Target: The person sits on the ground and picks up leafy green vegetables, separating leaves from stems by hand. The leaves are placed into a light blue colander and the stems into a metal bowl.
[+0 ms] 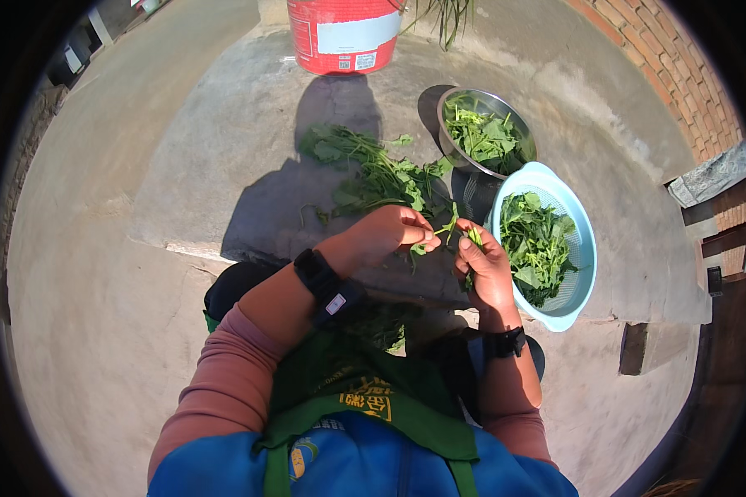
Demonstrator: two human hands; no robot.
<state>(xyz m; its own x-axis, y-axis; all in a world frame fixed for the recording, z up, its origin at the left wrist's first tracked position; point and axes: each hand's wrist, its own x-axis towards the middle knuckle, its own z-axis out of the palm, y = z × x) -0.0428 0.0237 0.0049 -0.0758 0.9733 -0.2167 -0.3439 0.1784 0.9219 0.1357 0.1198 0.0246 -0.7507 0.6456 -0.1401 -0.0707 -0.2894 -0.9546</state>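
Observation:
My left hand [398, 227] pinches the thin stem of a leafy green sprig [452, 223] between thumb and fingers. Close by on the right, my right hand [490, 267] is closed around a small bunch of green stems [474, 237]. Beyond both hands, a loose pile of leafy greens [379, 171] lies on the concrete ledge, partly in shadow. A light blue plastic colander [588, 267] stands just right of my right hand, with torn greens [537, 248] inside. Behind it, a stainless steel bowl [528, 140] sits tilted and holds more cut greens [481, 133].
A red bucket [305, 40] bearing a printed label stands at the far side of the ledge. Long thin green leaves [449, 22] hang beside it. More greens [393, 335] lie low, between my knees. A brick wall [665, 62] borders the right.

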